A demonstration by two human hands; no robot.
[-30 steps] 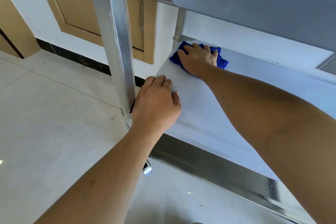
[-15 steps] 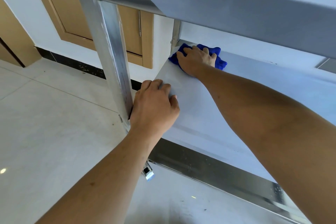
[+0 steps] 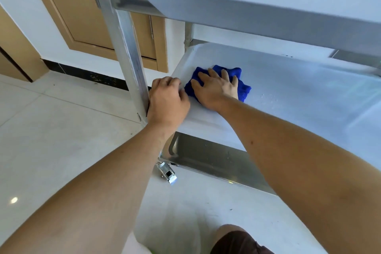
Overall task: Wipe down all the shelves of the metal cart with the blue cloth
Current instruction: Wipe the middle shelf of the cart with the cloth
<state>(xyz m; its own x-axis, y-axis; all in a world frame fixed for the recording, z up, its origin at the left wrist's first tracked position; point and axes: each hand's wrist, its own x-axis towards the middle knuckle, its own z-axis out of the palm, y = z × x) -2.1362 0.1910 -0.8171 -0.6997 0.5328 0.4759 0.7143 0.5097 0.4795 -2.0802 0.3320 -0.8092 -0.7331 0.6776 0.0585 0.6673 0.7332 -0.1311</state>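
Pressing flat, fingers spread, right hand [image 3: 216,88] pins blue cloth [image 3: 243,88] on lower shelf [image 3: 299,97] near its left edge. Left hand [image 3: 168,103] grips the shelf corner by the post [image 3: 132,64]. Risks: cart rolling on its caster [image 3: 168,173]; cloth bunching, far corners missed.

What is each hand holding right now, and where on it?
The right hand presses flat on top of the blue cloth on the shelf, with no grip. The left hand curls over the shelf's corner beside the post.
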